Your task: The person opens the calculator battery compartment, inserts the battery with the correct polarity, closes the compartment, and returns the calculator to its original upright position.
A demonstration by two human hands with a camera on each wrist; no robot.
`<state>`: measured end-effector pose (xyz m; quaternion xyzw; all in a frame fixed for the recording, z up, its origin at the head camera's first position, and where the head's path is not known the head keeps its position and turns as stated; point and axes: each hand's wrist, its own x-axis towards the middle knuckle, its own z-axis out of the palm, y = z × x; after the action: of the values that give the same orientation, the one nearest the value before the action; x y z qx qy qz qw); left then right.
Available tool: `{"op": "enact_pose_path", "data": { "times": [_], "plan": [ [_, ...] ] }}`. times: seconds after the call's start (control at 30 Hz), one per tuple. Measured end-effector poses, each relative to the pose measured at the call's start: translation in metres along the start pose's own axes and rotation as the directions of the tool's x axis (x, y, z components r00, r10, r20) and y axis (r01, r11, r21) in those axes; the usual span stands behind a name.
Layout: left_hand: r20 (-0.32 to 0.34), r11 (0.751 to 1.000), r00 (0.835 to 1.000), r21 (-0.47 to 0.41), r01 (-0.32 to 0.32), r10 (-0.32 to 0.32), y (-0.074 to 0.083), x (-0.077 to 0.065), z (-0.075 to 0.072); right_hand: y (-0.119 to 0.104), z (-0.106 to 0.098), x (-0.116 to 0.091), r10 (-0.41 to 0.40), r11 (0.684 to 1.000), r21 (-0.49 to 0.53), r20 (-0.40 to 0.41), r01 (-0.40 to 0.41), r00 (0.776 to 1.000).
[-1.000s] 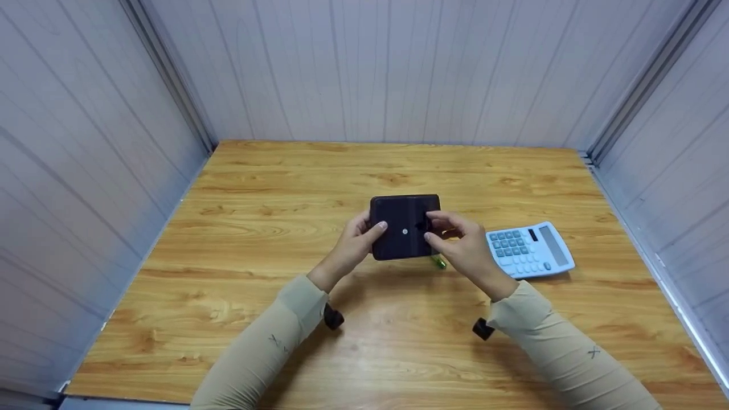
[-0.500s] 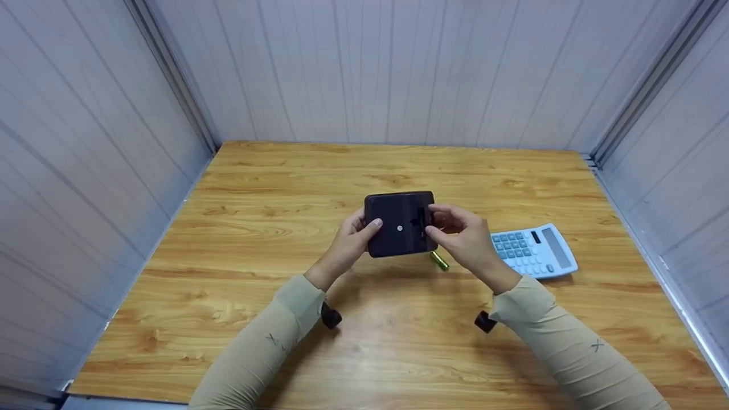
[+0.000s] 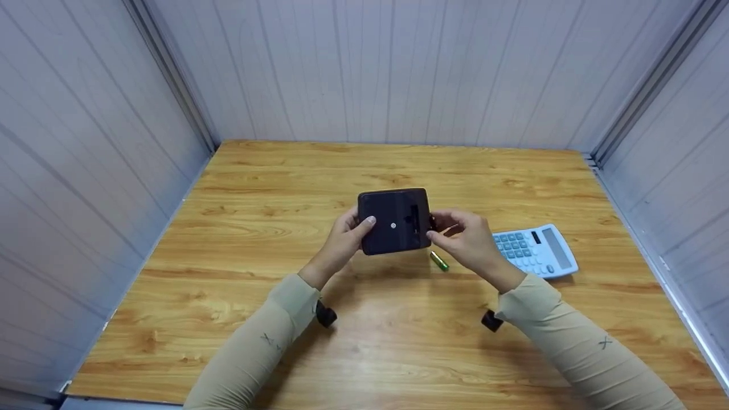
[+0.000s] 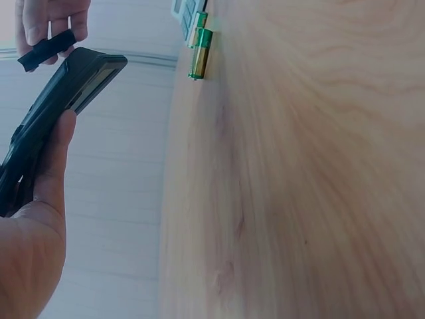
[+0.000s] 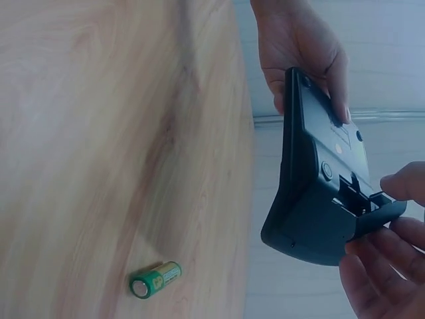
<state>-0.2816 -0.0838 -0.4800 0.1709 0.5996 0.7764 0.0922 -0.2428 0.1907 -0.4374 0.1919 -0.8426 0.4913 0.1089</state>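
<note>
A black desktop calculator (image 3: 393,223) is held up over the table, its back with a small white dot facing the head camera. My left hand (image 3: 345,232) grips its left side, thumb across the back. An uncovered battery slot (image 5: 354,194) shows near its right edge. My right hand (image 3: 466,238) pinches a small black battery cover (image 4: 46,50) beside that edge; in the right wrist view the cover overlaps the slot. A green and gold battery (image 3: 439,261) lies on the table below. Behind it, in the left wrist view, shows a second green and gold battery (image 4: 200,21).
A light blue calculator (image 3: 535,250) lies on the wooden table (image 3: 256,199) beyond my right wrist. Pale panel walls (image 3: 364,68) enclose the table at the back and both sides. Black wrist mounts (image 3: 326,314) hang under the sleeves.
The black calculator has shifted slightly left with my left hand. My right hand has drawn the battery cover off the calculator's right edge, uncovering the slot. More of the battery below shows.
</note>
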Motion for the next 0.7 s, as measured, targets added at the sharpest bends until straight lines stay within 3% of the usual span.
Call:
{"op": "enact_pose_path", "data": {
  "times": [0.4, 0.7],
  "plan": [
    [0.013, 0.999, 0.999, -0.017, -0.043, 0.044, 0.0, 0.002, -0.001, 0.01, 0.001, -0.01, -0.076, 0.993, -0.08, 0.122, 0.086, 0.99],
    [0.004, 0.999, 0.999, 0.004, -0.038, 0.038, 0.0, 0.002, -0.002, 0.015, 0.003, -0.016, -0.129, 0.985, -0.076, 0.27, 0.154, 0.954]
  ]
}}
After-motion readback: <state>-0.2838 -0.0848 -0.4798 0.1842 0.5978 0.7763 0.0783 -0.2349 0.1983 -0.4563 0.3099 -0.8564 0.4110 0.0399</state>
